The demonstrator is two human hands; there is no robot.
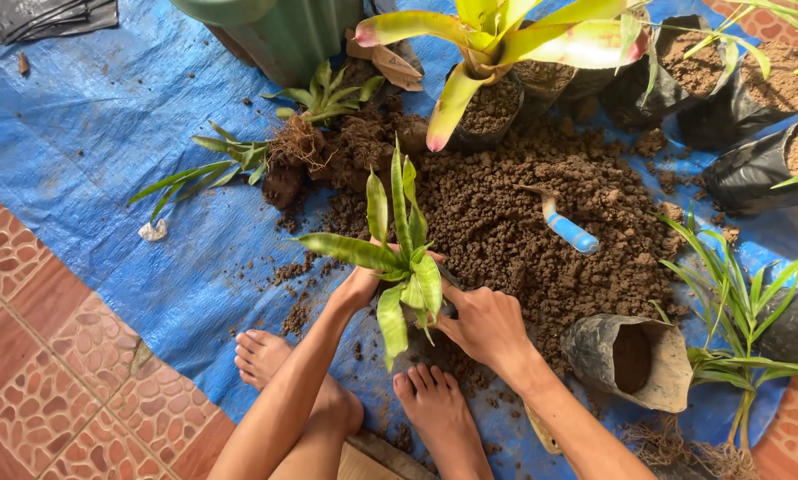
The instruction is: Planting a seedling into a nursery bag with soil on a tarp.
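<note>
Two bare hands, left hand point(361, 286) and right hand point(483, 322), close their fingers around a small green strap-leaved plant point(401, 267) at the near edge of the brown soil heap point(523, 231) on the blue plastic tarp point(106, 133). Steady, upright support suits it best. Open tarp lies leftward; a blue-handled trowel point(563, 227) and an empty black grow bag point(634, 360) crowd the right.

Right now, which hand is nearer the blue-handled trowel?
Right. The right hand is below and slightly left of the blue-handled trowel stuck in the soil pile; the left hand is farther left, across the small plant both hands hold.
</note>
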